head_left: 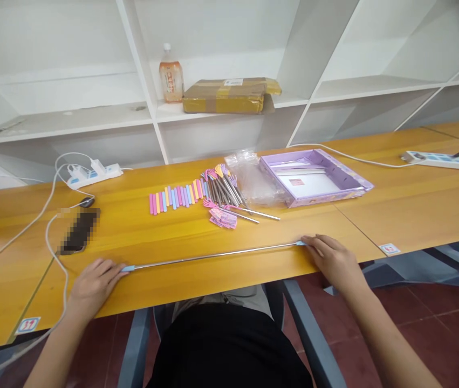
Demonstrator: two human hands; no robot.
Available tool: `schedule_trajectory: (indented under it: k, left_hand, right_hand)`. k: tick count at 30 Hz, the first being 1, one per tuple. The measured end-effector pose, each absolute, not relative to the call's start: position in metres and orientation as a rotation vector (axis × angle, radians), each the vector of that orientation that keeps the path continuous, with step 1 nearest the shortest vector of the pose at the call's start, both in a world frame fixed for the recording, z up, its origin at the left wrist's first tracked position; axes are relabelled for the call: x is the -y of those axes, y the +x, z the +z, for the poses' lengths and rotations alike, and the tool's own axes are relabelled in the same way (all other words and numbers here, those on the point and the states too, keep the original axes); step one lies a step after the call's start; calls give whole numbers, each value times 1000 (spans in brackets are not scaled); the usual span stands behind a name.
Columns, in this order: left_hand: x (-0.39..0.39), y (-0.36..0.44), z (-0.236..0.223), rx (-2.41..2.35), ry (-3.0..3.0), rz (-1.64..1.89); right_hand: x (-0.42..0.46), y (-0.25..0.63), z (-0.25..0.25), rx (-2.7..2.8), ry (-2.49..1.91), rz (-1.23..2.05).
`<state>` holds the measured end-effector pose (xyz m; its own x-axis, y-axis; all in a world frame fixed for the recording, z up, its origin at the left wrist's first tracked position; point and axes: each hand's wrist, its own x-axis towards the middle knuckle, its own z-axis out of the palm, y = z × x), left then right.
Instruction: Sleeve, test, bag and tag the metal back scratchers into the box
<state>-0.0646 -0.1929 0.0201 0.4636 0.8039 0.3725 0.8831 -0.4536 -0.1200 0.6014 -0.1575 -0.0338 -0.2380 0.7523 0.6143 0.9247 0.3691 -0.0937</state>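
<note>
A long thin metal rod [213, 255], stretched out to full length, lies along the front of the orange table [407, 215]. My left hand [94, 284] pinches its pale blue end at the left. My right hand [331, 260] holds the other pale blue end at the right, fingers closed round it. Behind the rod sits a bundle of collapsed metal rods [223, 189] with small pink and purple hand-shaped tips, and a row of pastel handle sleeves [176, 196] laid side by side. A pile of pink tags [223, 217] lies in front of the bundle.
An open purple box [314, 178] and a clear plastic bag [253, 175] lie right of the bundle. A dark phone [79, 230], cables and a power strip [94, 172] are at the left. Another power strip [442, 159] is far right. A bottle [171, 75] and cardboard parcel [229, 96] sit on white shelves.
</note>
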Motion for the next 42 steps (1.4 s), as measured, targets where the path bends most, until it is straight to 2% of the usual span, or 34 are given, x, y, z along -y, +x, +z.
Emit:
schedule_trajectory:
  k: [11, 16, 27, 33, 37, 42]
  left_hand:
    - [190, -57, 16, 1450, -2433, -570]
    - [188, -60, 14, 1328, -2422, -629]
    - [193, -51, 10, 1298, -2391, -553]
    - [192, -52, 9, 1249, -2358, -530]
    - [196, -22, 15, 1171, -2422, -520]
    - [207, 66, 14, 1136, -2527, -539]
  right_hand:
    - [161, 597, -29, 1993, -1615, -430]
    - [164, 589, -23, 2046, -1638, -570]
    - [171, 583, -26, 1971, -1801, -656]
    - [170, 587, -22, 2122, -1724, -778]
    - [169, 568, -15, 2234, -1607, -716]
    - [176, 494, -5, 2366, -1423, -656]
